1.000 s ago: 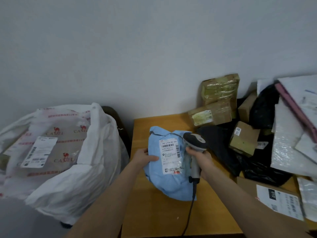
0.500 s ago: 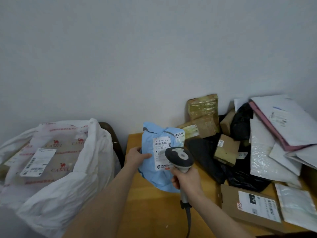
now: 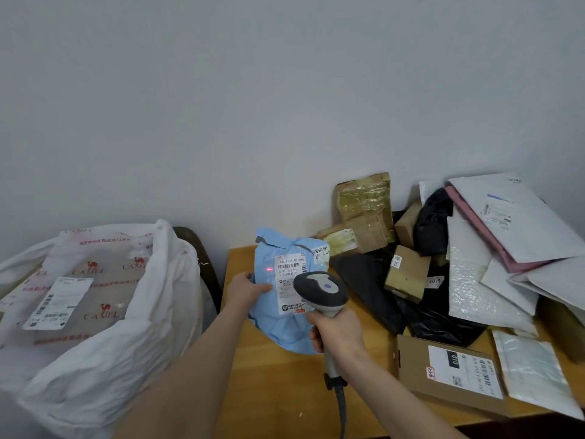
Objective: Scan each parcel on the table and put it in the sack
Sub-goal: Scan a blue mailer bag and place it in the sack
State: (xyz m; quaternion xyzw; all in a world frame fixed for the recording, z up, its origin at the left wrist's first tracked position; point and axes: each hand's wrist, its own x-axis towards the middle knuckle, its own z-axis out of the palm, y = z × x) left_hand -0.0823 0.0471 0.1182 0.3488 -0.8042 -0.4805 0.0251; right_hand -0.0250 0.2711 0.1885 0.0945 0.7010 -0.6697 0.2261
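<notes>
Blue soft-plastic parcel (image 3: pixel 272 327) is held upright at the wooden table (image 3: pixel 269 394)'s left end, gripped by its left edge in the left hand (image 3: pixel 245 291); the grey scanner (image 3: pixel 319 293) is clasped in the right hand (image 3: pixel 337 332); the white sack (image 3: pixel 104 350) is found leftward.

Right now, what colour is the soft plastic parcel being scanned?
The soft plastic parcel is light blue; head view shows it best.

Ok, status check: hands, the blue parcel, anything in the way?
Left hand holds blue parcel. Right hand grips scanner, red dot just left of label. Nothing between parcel and sack.
</notes>
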